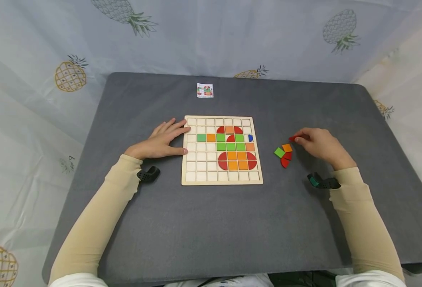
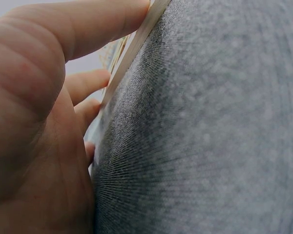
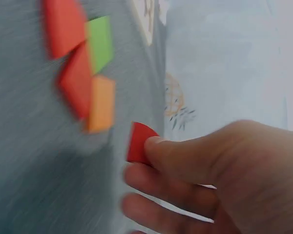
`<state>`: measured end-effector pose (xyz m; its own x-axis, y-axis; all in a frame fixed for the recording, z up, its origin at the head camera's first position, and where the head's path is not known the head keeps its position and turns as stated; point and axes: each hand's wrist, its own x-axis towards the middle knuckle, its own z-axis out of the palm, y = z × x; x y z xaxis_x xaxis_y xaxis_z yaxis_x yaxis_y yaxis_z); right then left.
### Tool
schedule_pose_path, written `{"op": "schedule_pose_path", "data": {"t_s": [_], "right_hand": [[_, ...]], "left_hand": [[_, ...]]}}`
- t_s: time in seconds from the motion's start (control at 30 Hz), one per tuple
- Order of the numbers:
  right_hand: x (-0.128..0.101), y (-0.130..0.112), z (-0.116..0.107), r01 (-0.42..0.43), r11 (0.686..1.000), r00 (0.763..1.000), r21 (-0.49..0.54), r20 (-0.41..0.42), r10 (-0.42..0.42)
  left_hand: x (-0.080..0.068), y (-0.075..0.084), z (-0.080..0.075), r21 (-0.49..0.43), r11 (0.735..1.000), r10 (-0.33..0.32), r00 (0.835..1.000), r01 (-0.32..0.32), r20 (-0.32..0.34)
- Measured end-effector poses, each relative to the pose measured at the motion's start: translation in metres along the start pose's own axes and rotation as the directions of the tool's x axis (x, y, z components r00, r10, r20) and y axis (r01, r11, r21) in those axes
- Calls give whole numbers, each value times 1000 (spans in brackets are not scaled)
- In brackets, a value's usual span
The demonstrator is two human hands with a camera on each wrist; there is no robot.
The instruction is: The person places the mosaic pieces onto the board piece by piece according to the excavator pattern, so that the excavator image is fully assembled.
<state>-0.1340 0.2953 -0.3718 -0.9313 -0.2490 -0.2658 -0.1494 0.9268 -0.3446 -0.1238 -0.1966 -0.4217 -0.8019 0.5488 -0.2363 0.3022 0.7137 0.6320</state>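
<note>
Right wrist: red piece in grip

Grey felt-topped table w/ rounded corners, pale pineapple-print cloth draped behind & at sides.

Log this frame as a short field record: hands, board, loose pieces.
left hand: flat on the table, fingers against the left edge of the board
right hand: pinches a red piece
board: wooden grid, partly filled with red, orange, green and one blue tile
loose pieces: green, orange, two red, right of the board
card: small pattern card behind the board
</note>
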Motion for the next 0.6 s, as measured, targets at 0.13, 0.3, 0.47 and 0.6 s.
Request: {"op": "schedule_pose_path", "data": {"t_s": [0.13,0.3,0.47,0.6], "right_hand": [[18,-22,-8,-13,996,997,88,-70,19],[41,-60,-12,19,989,995,143,-102,-4],[62,-98,-11,63,973,987,223,-158,-28],[78,-129,-9,114,955,984,274,-164,-70]], "left_hand": [[-1,-2,1,0,1000,-1,1000,1,2],[-3,-2,1,-5,1000,-1,1000,1,-3],[-3,1,0,5,1000,-1,1000,1,-8],[-2,1,0,12,1000,2,1000,-2,-12]]}}
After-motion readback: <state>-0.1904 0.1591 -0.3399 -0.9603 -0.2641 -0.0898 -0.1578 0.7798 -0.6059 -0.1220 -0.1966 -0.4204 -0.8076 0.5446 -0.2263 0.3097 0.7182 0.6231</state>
